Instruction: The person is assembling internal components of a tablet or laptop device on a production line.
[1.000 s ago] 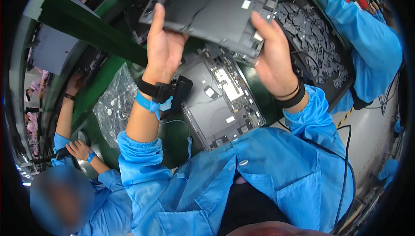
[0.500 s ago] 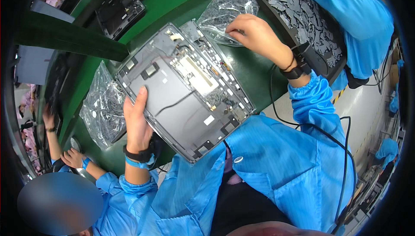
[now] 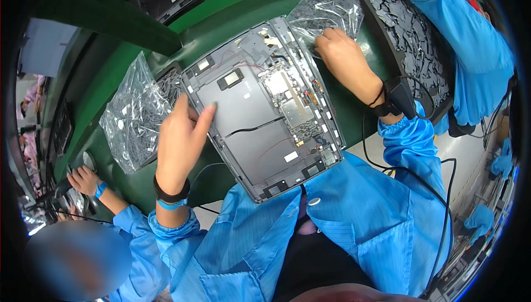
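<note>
A grey, flat device housing (image 3: 238, 141) lies tilted at the table's near edge, against the front of my blue jacket. A circuit board (image 3: 290, 103), a black cable and thin red wires show inside it. My left hand (image 3: 182, 141) is at the housing's left edge, open, thumb spread from the fingers. My right hand (image 3: 348, 64) is beyond the housing's far right corner, fingers curled at the near edge of a clear plastic bag (image 3: 326, 9) of dark small parts. Its fingertips are partly hidden, so I cannot make out what they hold.
Another clear bag (image 3: 133, 119) of grey parts lies left of the housing. A dark tray (image 3: 412, 42) of grey cut pieces stands at the right, beside a co-worker's blue sleeve (image 3: 470, 36). A green post (image 3: 110, 22) rises at the far left. A black cable hangs by my right arm.
My left hand has loosened from the housing's edge and its fingers have come up. In the picture, the housing and my right hand have shifted right; my right hand is slightly lower.
</note>
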Demonstrator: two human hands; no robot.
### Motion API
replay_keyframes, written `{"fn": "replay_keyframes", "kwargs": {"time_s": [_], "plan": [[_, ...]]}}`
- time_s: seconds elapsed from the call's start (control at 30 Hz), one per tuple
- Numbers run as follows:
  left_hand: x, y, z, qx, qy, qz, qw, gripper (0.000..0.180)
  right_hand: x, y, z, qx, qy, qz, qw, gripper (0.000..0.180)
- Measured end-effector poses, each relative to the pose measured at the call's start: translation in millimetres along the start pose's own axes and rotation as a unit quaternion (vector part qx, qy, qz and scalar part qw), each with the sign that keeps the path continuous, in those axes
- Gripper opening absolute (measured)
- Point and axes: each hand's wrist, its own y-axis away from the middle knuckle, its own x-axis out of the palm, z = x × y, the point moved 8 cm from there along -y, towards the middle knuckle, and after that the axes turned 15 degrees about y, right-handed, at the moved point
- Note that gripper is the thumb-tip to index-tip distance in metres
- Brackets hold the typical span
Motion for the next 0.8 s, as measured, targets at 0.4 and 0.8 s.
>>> {"fn": "replay_keyframes", "kwargs": {"time_s": [0.4,0.8], "plan": [[86,-26,-109,0.401,-0.369,-0.125,0.829,0.037,-26,-4,-34,0.197,-0.353,-0.048,0.914,0.013],[96,35,-124,0.453,-0.321,-0.055,0.83,0.042,-41,-69,-6,0.088,-0.478,0.001,0.874,0.019]]}}
